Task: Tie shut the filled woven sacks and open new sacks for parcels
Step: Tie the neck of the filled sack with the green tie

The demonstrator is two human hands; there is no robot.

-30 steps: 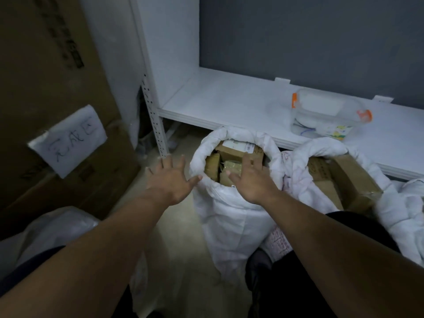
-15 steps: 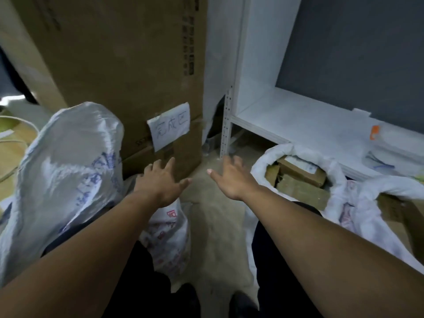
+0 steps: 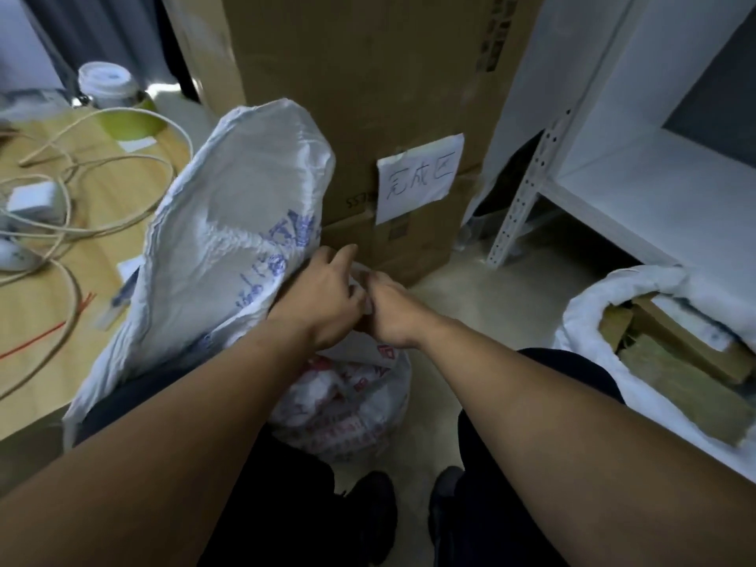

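A tall cardboard box [image 3: 368, 96] is standing at the back, with a white shelf [image 3: 654, 206] sitting to its right and a wooden table [image 3: 45, 280] lying to its left. A big white sack [image 3: 229, 223] with blue print is leaning upright between the table and the box, its top closed and creased. At the right edge, an open sack [image 3: 589, 304] with a rolled-down rim is sitting on the floor below the shelf, holding brown parcels [image 3: 675, 386]. A small sack [image 3: 347, 407] with red print is resting on the floor between the person's legs, just in front of the box.

Both arms are reaching to the top of this small sack. The left hand [image 3: 327, 296] is hovering over its neck, fingers bent and pressed together; whether they are pinching the cloth cannot be told through the blur. The right hand [image 3: 388, 313] is touching the left, its fingers curling tight around the gathered white cloth.

A handwritten paper note [image 3: 419, 178] is hanging taped on the box. Pale cables [image 3: 82, 169] are lying looped across the table, and a cup [image 3: 108, 85] with a white lid is standing at its far end.
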